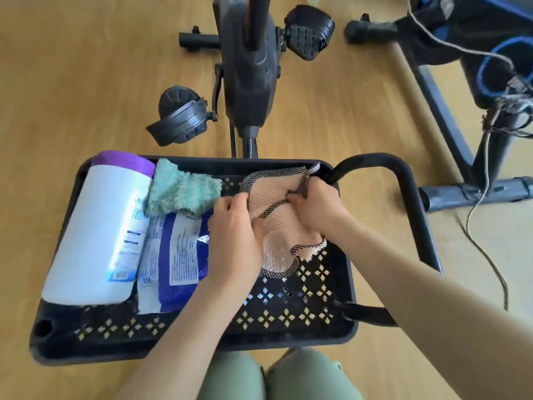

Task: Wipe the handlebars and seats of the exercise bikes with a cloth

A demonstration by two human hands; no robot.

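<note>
Both my hands are inside the black perforated tray (288, 316), working on the pale pink cleaning cloth (268, 192) with its black-and-white checked border. The cloth lies crumpled in the right half of the tray, toward the far edge. My left hand (230, 241) has its fingers curled around the cloth's left side, bunching the fabric against the palm. My right hand (314, 209) has its fingers clamped on a fold of the checked border near the far right corner, so both hands grip the same cloth.

In the left half of the tray, a white wipes canister (98, 232) with a purple lid lies on its side, lid toward the far edge. Just beside it on the right is a blue and white wipes packet (178, 255), lying flat, and a green terry cloth (181, 192) rests on the packet's far end, touching the canister. A black tubular handle (403, 174) loops out from the tray's right side.

Beyond the tray stands a dark grey exercise bike (248, 67) on the wooden floor (72, 82), one pedal (181, 116) on its left and nearer, the other pedal (310, 33) on its right and farther away. A second bike (441, 111) with blue trim stands at the far right, loose cords (476, 197) hanging from it to the floor. My knees in green trousers (230, 376) show at the near edge, under the tray.
</note>
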